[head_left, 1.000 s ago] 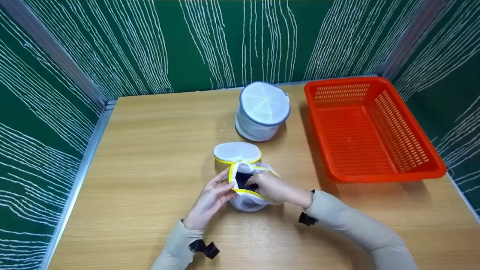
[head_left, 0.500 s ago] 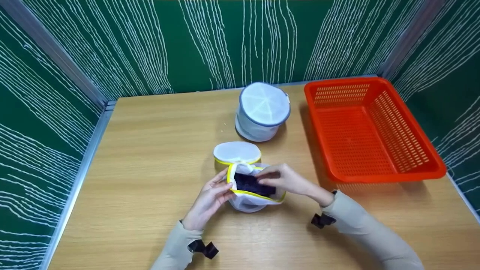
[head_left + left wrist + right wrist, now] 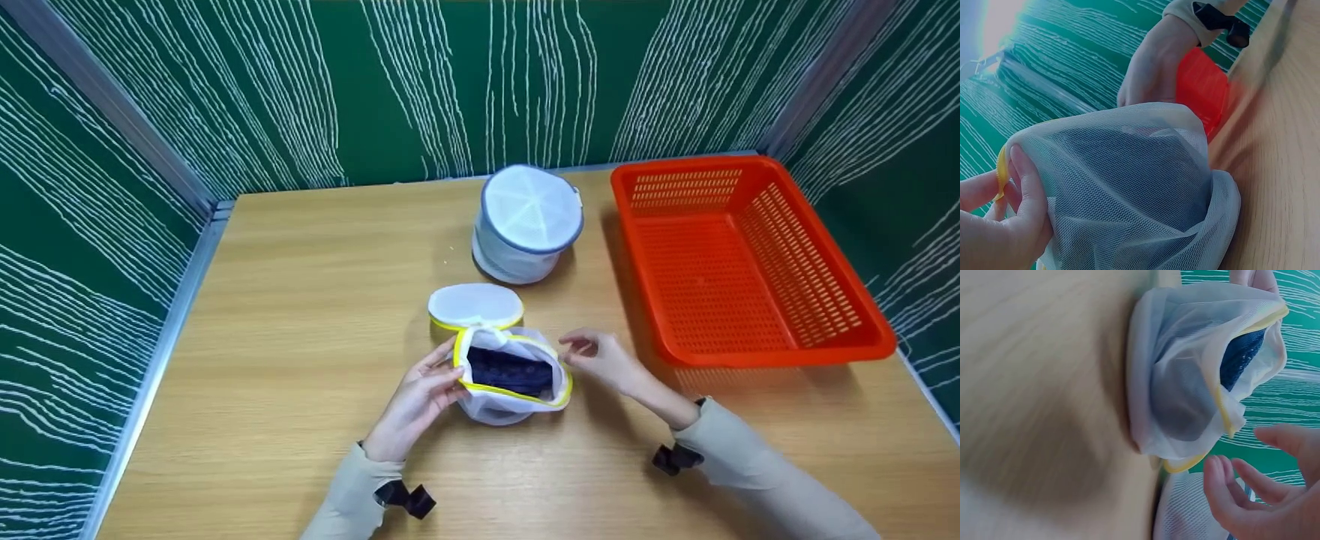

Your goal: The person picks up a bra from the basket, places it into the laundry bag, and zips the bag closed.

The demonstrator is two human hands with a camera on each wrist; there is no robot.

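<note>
A white mesh laundry bag [image 3: 499, 411] with a yellow zipper edge stands on the table, its mouth gaping upward. Inside lies dark navy folded fabric [image 3: 514, 373], lacy in the right wrist view [image 3: 1241, 354]. My left hand [image 3: 420, 401] pinches the left side of the bag's rim between thumb and fingers; the left wrist view shows the thumb outside on the mesh [image 3: 1129, 169]. Just off the right side of the rim, my right hand [image 3: 604, 364] hovers with fingers loosely bent and nothing between them. The bag's round white lid [image 3: 476, 305] is folded back behind the opening.
Behind the open bag stands a zipped cylindrical mesh bag [image 3: 529, 217] with a grey-blue rim. To the right is a red plastic basket [image 3: 652, 300] with slotted sides. Green walls with white streaks enclose the wooden table [image 3: 300, 337] at the back and sides.
My right hand has come out of the bag and moved right, leaving the dark fabric inside in plain sight. The left hand keeps its hold on the rim.
</note>
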